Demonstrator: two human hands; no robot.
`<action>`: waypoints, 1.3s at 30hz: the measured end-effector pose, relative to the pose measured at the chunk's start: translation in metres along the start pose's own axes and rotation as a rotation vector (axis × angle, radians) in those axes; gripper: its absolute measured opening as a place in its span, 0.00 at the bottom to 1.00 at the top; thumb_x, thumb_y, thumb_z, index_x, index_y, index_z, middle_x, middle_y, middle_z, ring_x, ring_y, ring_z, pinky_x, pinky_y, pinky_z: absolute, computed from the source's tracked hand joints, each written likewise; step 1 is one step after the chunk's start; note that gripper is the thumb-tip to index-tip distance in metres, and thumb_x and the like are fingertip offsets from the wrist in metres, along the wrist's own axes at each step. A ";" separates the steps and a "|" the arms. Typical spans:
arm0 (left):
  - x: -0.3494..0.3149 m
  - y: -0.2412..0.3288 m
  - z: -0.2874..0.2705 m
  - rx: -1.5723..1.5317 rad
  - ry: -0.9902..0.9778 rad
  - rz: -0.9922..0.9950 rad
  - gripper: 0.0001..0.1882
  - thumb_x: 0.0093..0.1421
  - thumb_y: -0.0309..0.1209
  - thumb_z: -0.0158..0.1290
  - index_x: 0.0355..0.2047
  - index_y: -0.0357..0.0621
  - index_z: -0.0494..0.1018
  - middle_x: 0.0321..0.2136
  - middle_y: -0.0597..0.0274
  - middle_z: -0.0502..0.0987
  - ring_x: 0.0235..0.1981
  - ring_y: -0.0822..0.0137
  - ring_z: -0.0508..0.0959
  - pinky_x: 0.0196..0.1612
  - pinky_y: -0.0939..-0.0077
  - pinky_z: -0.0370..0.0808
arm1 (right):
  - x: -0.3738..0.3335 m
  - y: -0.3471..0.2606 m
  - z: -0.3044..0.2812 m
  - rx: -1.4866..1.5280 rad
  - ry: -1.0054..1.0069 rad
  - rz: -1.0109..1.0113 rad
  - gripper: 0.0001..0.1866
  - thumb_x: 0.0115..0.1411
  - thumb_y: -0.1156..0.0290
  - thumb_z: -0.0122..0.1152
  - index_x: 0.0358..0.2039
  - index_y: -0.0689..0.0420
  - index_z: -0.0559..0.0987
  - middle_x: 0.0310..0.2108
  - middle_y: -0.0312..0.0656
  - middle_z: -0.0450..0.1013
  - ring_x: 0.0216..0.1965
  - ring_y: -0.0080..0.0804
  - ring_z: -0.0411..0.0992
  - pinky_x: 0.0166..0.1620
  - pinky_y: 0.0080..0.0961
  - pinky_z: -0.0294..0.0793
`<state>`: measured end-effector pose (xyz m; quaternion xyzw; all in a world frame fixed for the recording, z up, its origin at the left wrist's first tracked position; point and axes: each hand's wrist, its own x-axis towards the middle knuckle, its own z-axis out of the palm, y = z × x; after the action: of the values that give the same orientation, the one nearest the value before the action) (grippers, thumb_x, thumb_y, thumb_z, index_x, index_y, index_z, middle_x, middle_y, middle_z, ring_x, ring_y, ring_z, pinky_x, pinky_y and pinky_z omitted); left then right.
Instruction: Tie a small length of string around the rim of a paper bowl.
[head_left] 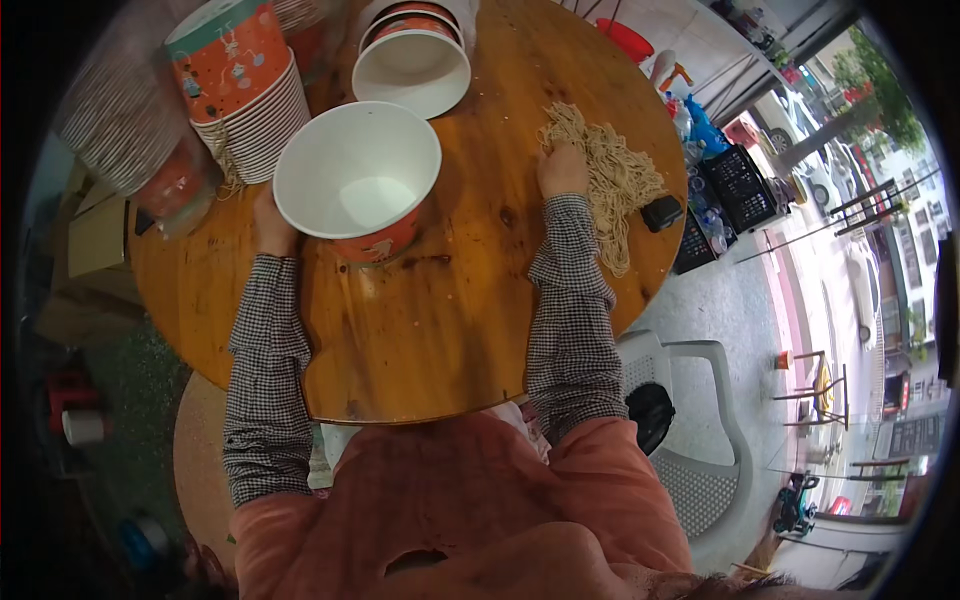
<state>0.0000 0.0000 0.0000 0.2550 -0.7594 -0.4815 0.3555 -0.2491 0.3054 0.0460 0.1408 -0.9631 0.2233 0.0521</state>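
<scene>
A large paper bucket, white inside and orange outside, stands tilted on the round wooden table, its mouth turned up toward me. My left hand grips its left side, the fingers partly hidden behind the wall. At the right of the table lies a loose, tangled heap of thin beige strings. My right hand is closed at the heap's left edge, its curled fingers in the strings; how many they hold is hidden. Checked sleeves cover both forearms.
Nested paper buckets stand at the table's far left, strings hanging beside them. More buckets lie at the back. A small black object sits by the table's right edge. A grey plastic chair and black crates are at the right.
</scene>
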 end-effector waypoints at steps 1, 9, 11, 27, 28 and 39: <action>-0.004 0.004 0.003 -0.002 -0.007 0.013 0.18 0.58 0.24 0.53 0.50 0.34 0.72 0.42 0.56 0.78 0.41 0.68 0.78 0.44 0.77 0.74 | -0.001 0.004 0.001 -0.061 0.057 0.003 0.13 0.55 0.64 0.62 0.35 0.60 0.80 0.39 0.53 0.76 0.41 0.48 0.75 0.43 0.41 0.75; -0.003 -0.004 -0.002 0.012 0.001 0.102 0.16 0.57 0.25 0.54 0.47 0.32 0.74 0.38 0.57 0.80 0.38 0.69 0.78 0.42 0.78 0.74 | -0.002 0.003 0.011 -0.083 0.108 -0.060 0.11 0.57 0.63 0.57 0.34 0.55 0.80 0.30 0.51 0.76 0.34 0.47 0.75 0.37 0.41 0.73; -0.003 -0.001 -0.003 0.003 0.003 0.131 0.16 0.57 0.24 0.54 0.46 0.32 0.74 0.38 0.57 0.80 0.38 0.69 0.78 0.41 0.78 0.74 | -0.003 0.000 0.007 0.045 0.247 -0.152 0.09 0.57 0.68 0.54 0.33 0.58 0.80 0.32 0.49 0.76 0.34 0.49 0.75 0.38 0.41 0.73; -0.003 0.002 -0.001 0.098 -0.076 0.114 0.16 0.57 0.26 0.54 0.45 0.33 0.74 0.37 0.53 0.81 0.38 0.67 0.79 0.40 0.76 0.74 | 0.011 0.005 0.008 0.086 0.219 -0.048 0.08 0.56 0.68 0.57 0.31 0.57 0.81 0.33 0.45 0.76 0.36 0.46 0.74 0.36 0.41 0.73; -0.003 0.005 0.000 0.092 -0.062 0.129 0.16 0.57 0.26 0.54 0.45 0.33 0.74 0.37 0.54 0.81 0.38 0.68 0.79 0.40 0.76 0.74 | 0.013 0.009 0.008 0.083 0.222 -0.048 0.08 0.56 0.68 0.57 0.31 0.57 0.81 0.33 0.45 0.76 0.36 0.46 0.74 0.36 0.41 0.73; -0.006 0.012 0.001 -0.008 -0.072 0.049 0.15 0.58 0.26 0.53 0.45 0.32 0.74 0.37 0.55 0.80 0.38 0.69 0.78 0.42 0.76 0.74 | -0.021 -0.035 -0.046 1.466 -0.217 -0.128 0.03 0.61 0.74 0.55 0.33 0.59 0.75 0.21 0.33 0.69 0.16 0.14 0.62 0.17 0.11 0.58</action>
<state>0.0022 0.0093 0.0090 0.2177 -0.7756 -0.4847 0.3408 -0.2176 0.3009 0.0980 0.2164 -0.5569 0.7899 -0.1379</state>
